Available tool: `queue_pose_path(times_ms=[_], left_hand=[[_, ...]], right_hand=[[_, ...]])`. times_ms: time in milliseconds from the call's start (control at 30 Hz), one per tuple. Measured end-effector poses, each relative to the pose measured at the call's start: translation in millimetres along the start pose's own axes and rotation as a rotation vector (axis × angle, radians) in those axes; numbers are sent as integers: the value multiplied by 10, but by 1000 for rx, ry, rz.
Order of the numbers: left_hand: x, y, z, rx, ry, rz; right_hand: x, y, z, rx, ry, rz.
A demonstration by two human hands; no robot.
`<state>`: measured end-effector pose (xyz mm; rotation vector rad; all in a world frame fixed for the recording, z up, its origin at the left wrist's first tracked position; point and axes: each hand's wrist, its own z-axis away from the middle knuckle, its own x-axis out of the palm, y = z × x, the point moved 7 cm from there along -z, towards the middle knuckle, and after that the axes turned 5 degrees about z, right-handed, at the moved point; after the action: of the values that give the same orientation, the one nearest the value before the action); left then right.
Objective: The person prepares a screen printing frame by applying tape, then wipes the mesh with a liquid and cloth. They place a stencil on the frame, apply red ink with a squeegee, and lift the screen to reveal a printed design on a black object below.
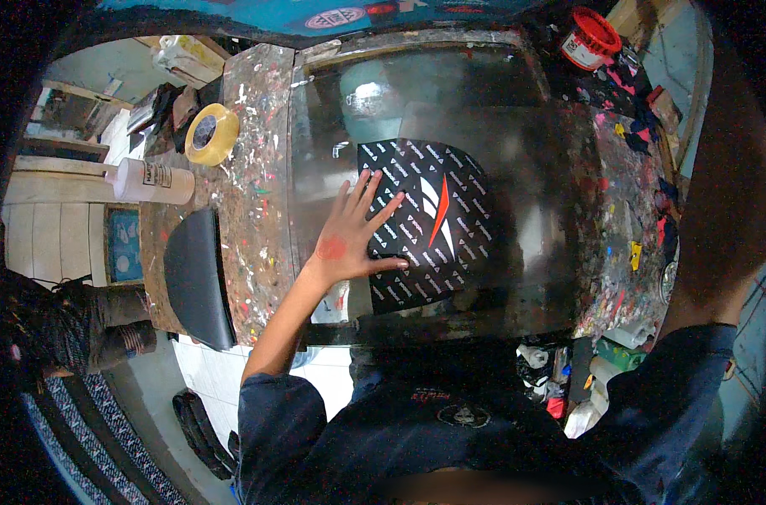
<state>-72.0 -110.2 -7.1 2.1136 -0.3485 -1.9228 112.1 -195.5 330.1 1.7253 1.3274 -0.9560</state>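
Observation:
My left hand (347, 229) lies flat with its fingers spread. Its fingers and thumb rest over the left edge of a black panel (475, 210), rounded along its right side. Small white lettering repeats across the panel, and a larger white-and-red emblem sits near its middle. I cannot tell whether it is cloth or another sheet material. Beneath it is a dark, glossy glass-like pane (534, 151) set on the paint-spattered table. My right arm rises along the right side of the picture, and its hand is out of sight.
Left on the table (261, 185) are a tape roll (212, 135), a pale plastic bottle (154, 181) and a folded black half-round piece (199, 278). A red-rimmed bucket (591, 39) stands at the far right. Scraps and dried paint cover the right side.

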Motion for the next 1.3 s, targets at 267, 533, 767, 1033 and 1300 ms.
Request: queue_pose_path(times_ms=[267, 533, 767, 1033, 1300], left_hand=[[-43, -2, 5, -3, 6, 24], [-10, -8, 22, -34, -13, -4], [-23, 11, 15, -35, -4, 6], [-24, -7, 28, -20, 8, 24], [-36, 6, 2, -24, 1, 11]], right_hand=[[33, -14, 4, -1, -5, 2], [41, -21, -5, 4, -3, 0], [33, -39, 5, 2, -3, 3], [75, -28, -1, 0, 0, -3], [78, -45, 21, 11, -14, 2]])
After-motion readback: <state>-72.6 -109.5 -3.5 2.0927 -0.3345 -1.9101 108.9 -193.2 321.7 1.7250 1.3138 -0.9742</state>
